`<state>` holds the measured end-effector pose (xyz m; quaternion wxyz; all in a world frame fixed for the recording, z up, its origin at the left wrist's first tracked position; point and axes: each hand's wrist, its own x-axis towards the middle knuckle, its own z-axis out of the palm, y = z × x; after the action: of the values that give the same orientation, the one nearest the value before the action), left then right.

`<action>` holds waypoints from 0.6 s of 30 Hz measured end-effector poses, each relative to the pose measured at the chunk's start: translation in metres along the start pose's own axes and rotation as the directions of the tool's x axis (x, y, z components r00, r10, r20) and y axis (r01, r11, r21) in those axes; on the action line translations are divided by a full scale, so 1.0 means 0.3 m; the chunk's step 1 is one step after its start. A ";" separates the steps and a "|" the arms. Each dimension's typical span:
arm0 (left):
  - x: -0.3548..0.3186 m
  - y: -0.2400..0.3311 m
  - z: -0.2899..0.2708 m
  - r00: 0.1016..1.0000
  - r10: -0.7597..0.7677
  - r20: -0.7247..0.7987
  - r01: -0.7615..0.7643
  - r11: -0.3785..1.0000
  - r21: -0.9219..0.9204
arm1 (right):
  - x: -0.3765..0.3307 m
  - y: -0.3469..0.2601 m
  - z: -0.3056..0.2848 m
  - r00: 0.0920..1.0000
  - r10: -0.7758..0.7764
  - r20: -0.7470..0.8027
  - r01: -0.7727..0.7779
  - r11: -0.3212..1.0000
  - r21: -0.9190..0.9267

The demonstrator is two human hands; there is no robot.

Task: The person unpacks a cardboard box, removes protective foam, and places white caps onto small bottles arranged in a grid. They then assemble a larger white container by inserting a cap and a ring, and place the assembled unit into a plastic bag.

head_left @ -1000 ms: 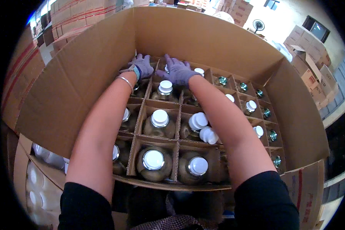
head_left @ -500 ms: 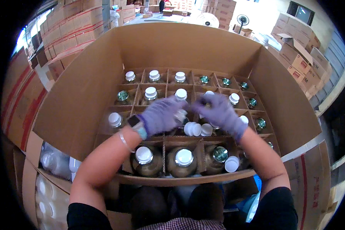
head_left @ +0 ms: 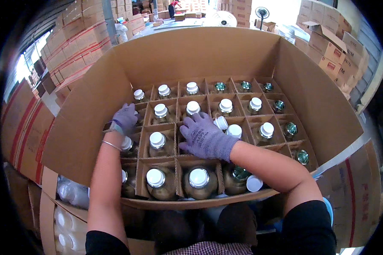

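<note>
My left hand, in a grey-purple knit glove, is bent closed over a cell at the box's left side; its fingertips hide what they hold. My right hand, gloved alike, curls over a cell near the middle, its thumb and fingers bent downward. Whatever it grips is hidden beneath. Right beside it lies a loose white cap. Clear bottles stand upright in the cells, several with white caps, such as the capped bottle between my hands. Others, along the right side, show uncapped greenish mouths, like this bottle.
A large open carton with raised flaps and cardboard dividers surrounds the bottles. Another loose white cap rests at its near edge. White containers fill a box at lower left. Stacked cartons and a fan stand beyond.
My left hand has moved left from the middle to the left-side cell. My right hand has shifted left and a little down. Some loose caps seen between the hands are now out of sight.
</note>
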<state>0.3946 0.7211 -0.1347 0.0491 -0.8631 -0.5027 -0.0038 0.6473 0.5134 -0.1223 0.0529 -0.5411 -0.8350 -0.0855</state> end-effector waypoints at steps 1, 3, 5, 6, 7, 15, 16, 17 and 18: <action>-0.004 -0.011 -0.010 0.990 0.139 0.033 -0.141 0.987 0.070 | -0.010 0.000 0.004 1.000 0.003 0.004 -0.004 1.000 0.021; 0.001 -0.051 -0.005 0.971 0.240 0.005 -0.237 0.964 -0.117 | -0.015 -0.002 0.013 1.000 -0.016 0.001 0.016 1.000 0.003; 0.045 -0.073 0.022 0.992 0.108 0.072 -0.087 0.966 -0.244 | 0.012 0.010 0.039 0.998 -0.057 0.013 0.056 0.998 0.033; 0.065 -0.070 0.028 0.994 0.041 0.104 -0.007 0.952 -0.306 | 0.032 0.024 0.044 0.997 -0.081 0.017 0.080 0.996 0.040; 0.067 -0.060 0.050 0.996 0.048 0.073 -0.026 0.963 -0.269 | 0.051 0.042 0.046 0.992 -0.074 0.100 0.059 0.987 0.148; 0.022 0.021 0.043 0.998 0.063 0.027 -0.059 0.992 -0.111 | -0.047 0.191 -0.124 0.992 0.125 -0.023 -0.127 0.985 -0.113; 0.025 0.011 0.038 0.996 0.080 0.039 -0.074 0.988 -0.136 | -0.049 0.209 -0.141 0.983 0.147 0.107 -0.135 0.984 -0.112; 0.018 0.019 0.011 0.995 0.058 0.075 -0.045 0.984 -0.174 | -0.050 0.227 -0.163 0.957 0.170 0.234 -0.145 0.982 -0.119; 0.029 0.012 0.021 0.995 0.066 0.070 -0.052 0.980 -0.190 | -0.044 0.246 -0.179 0.954 0.157 0.254 -0.144 0.987 -0.069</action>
<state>0.4019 0.7275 -0.1409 -0.0518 -0.8779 -0.4757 -0.0168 0.7199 0.5204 -0.0656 -0.0637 -0.6108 -0.7886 -0.0304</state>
